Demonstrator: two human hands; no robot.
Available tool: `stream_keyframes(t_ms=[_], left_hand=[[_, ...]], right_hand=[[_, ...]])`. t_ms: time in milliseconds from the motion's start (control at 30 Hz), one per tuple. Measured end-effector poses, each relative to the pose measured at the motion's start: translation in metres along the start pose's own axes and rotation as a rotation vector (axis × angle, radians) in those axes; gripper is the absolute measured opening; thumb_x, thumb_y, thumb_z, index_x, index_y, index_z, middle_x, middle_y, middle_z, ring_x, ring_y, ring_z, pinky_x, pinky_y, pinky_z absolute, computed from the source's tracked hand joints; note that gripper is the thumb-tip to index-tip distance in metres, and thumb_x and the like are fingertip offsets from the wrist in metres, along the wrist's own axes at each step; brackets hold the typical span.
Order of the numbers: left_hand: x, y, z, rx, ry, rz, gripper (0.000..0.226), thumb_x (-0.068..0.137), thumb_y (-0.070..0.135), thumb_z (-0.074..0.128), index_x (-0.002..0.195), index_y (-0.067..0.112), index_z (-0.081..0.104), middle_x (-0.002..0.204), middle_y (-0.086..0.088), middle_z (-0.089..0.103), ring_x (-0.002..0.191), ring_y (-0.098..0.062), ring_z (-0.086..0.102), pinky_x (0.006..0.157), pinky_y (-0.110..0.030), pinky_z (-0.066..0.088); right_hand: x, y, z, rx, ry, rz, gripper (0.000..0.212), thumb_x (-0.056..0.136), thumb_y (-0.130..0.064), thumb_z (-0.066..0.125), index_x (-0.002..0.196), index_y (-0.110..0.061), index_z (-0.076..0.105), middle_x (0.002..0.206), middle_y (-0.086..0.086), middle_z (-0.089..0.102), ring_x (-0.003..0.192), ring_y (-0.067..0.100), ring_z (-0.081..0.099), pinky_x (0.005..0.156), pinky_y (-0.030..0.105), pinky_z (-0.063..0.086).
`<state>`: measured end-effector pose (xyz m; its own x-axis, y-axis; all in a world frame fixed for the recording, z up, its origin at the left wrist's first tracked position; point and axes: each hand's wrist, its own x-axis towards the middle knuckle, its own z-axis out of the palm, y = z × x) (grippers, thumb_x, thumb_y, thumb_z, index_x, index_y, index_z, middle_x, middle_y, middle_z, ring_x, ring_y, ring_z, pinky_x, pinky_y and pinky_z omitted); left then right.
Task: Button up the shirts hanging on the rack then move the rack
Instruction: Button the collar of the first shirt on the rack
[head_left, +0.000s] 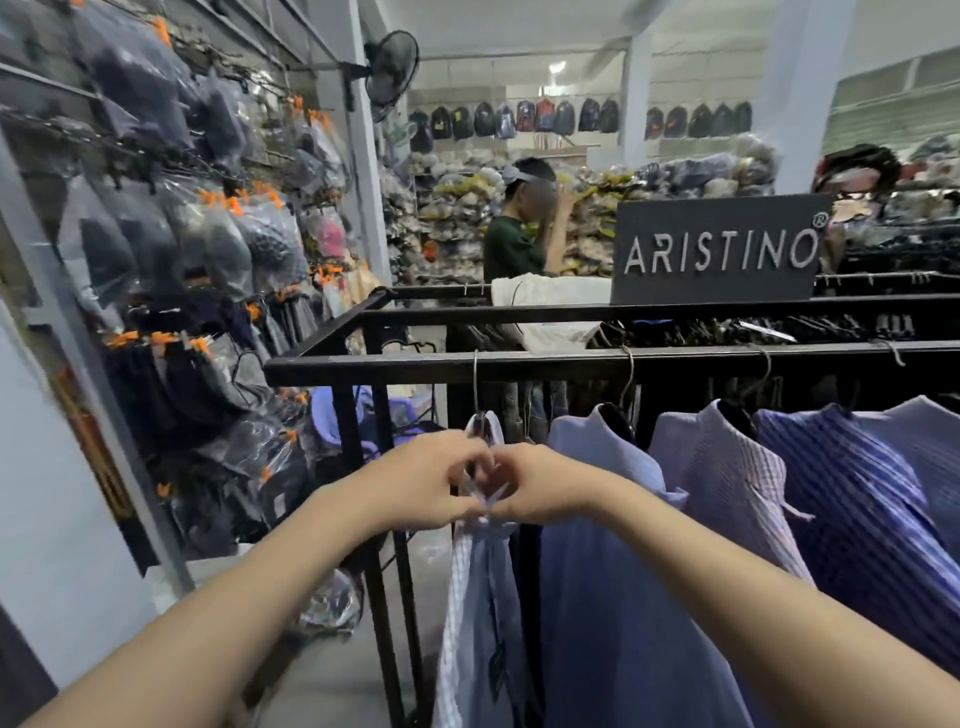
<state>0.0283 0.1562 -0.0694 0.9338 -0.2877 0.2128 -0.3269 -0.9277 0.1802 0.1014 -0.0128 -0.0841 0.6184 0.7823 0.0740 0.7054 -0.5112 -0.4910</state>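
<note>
Head view: your two hands meet at the neck of the end shirt on the rack.

Your left hand (426, 483) and right hand (540, 486) touch each other, fingers (462, 451) curled and pinching the front edges of the pale checked shirt (475, 597) just under its collar. That shirt hangs from a wire hanger (475, 384) at the left end of the black rack (571, 361). To its right hang a light blue shirt (613, 571), a pink-checked shirt (737, 488) and a purple striped shirt (872, 519). An ARISTINO sign (719, 249) stands behind the rack, and beyond it a person in a dark green top (511, 244).
</note>
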Motion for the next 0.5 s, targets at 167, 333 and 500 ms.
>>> stream_keyframes(t_ms=[167,333,500], left_hand=[[0.008,0.004,-0.003,0.163,-0.127,-0.055,0.022,0.079,0.041,0.067,0.099,0.033,0.068,0.084,0.013,0.045,0.086,-0.008,0.047,0.082,-0.039,0.051],[0.009,0.012,-0.002,0.222,-0.146,-0.060,0.027,0.077,0.045,0.066,0.103,0.038,0.064,0.086,0.016,0.045,0.090,-0.008,0.049,0.080,-0.038,0.051],[0.015,0.023,0.000,0.395,-0.124,-0.076,0.025,0.077,0.043,0.064,0.097,0.029,0.060,0.099,0.006,0.060,0.094,-0.021,0.061,0.069,-0.032,0.048]], right_hand=[[-0.004,0.000,0.004,-0.055,-0.086,-0.037,0.020,0.080,-0.023,0.071,0.097,-0.026,0.064,0.088,-0.008,0.072,0.076,0.010,0.063,0.071,0.023,0.049],[-0.011,0.009,0.004,-0.086,0.012,-0.062,0.025,0.082,-0.038,0.073,0.103,-0.025,0.071,0.089,-0.002,0.077,0.068,0.002,0.058,0.056,0.003,0.038],[-0.011,0.019,0.013,-0.153,0.100,-0.096,0.038,0.081,-0.050,0.071,0.084,-0.012,0.066,0.078,-0.001,0.070,0.067,0.013,0.056,0.054,0.013,0.032]])
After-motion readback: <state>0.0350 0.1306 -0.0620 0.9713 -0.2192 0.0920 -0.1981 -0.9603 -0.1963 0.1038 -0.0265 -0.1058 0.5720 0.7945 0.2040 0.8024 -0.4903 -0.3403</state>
